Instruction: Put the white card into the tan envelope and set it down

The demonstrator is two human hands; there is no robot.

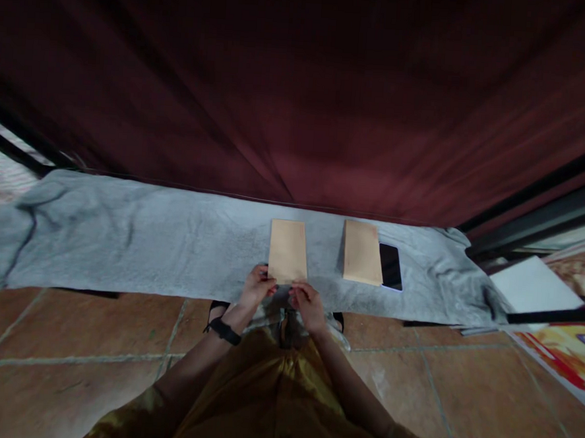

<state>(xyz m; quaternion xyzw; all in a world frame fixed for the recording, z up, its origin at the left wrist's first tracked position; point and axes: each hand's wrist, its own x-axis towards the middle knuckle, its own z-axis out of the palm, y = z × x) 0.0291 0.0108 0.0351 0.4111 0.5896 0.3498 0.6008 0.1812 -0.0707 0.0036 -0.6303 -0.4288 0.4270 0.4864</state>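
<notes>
A tan kraft-paper envelope (288,250) lies on the grey cloth in front of me, its long sides pointing away from me. At its lower left corner, my left hand (257,287) is closed, thumb and fingers on the paper's edge. My right hand (308,304) pinches the near edge close to the lower right corner. To the right rests a thicker pile of similar tan envelopes (362,252). Beside that pile, partly under its edge, is a dark-screened phone or small tablet (391,267).
A grey fleece cloth (137,236) covers the long low surface. Behind it hangs a dark red curtain (299,114). Black frame bars (546,201) stand at the right, near a white board (536,285) and a colourful printed box (569,355). Tiled floor (91,339) lies below.
</notes>
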